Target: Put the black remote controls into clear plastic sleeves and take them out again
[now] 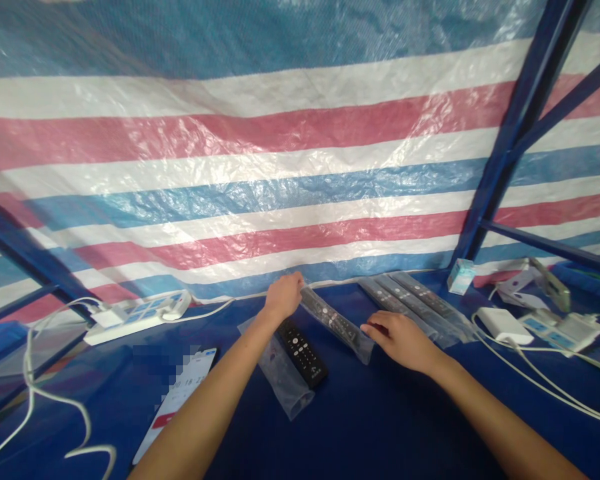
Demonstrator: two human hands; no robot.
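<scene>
My left hand [283,297] is closed on the far end of a black remote control in a clear plastic bag [333,321]. That bag slants toward me and to the right. Beside its near end, my right hand [400,339] has loosely curved fingers, the thumb a little apart and close to the bag's edge; I cannot tell whether it touches. Under my left wrist lies an unbagged black remote control [303,352], its far end hidden. An empty-looking clear bag [283,380] lies along its left side.
Several bagged remotes [405,297] lie at the back right near a small box [461,277]. A phone [180,400] is left of my forearm. White power strips [140,313] and cables sit at both sides. Behind stand a striped tarp [280,187] and blue metal posts [505,153].
</scene>
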